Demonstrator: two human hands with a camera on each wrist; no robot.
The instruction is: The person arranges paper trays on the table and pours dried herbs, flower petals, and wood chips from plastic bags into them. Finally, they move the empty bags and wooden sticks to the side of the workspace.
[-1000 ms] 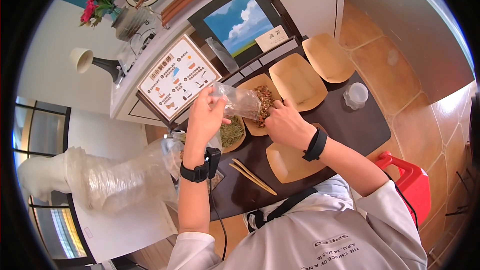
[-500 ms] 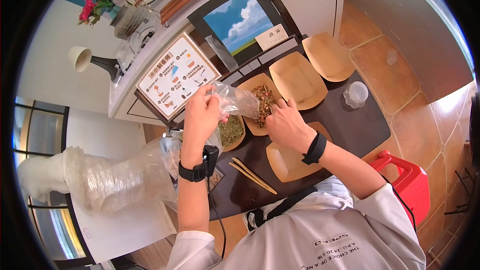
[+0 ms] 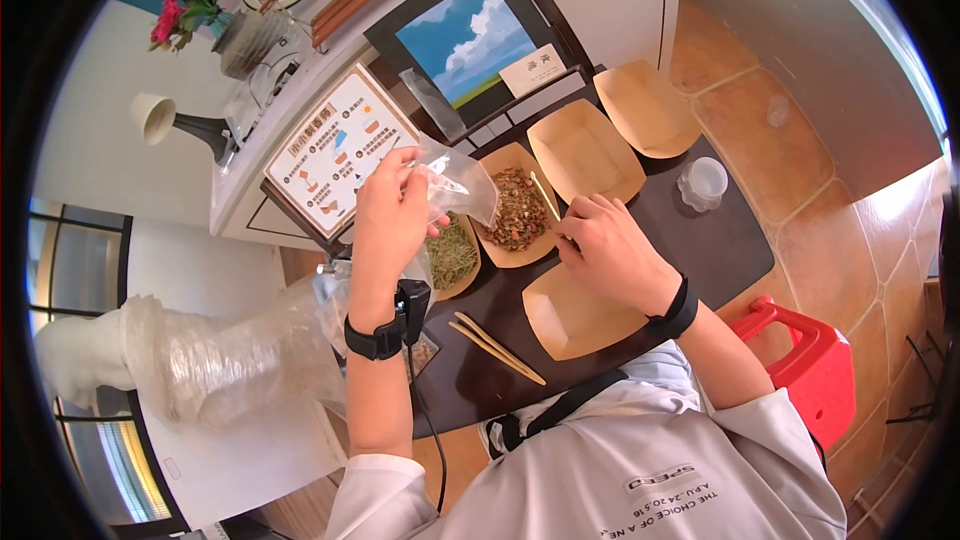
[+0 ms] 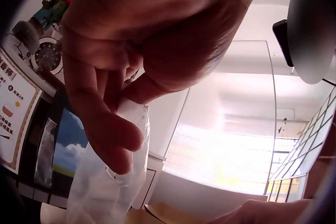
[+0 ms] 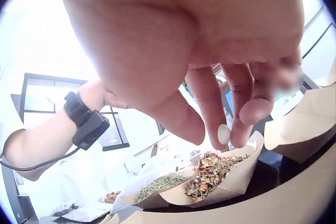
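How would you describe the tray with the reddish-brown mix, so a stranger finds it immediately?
Find the dark table, then the cloud picture at its far side. In front of that, the paper tray sits between the green-herb tray and an empty tray; unlike either, it holds a reddish-brown mix.

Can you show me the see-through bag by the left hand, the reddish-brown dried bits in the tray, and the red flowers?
Clear plastic bag [image 3: 466,187]: head view, its side.
Reddish-brown dried bits [image 5: 212,175]: right wrist view, the heap's middle.
Red flowers [image 3: 168,26]: head view, petals.
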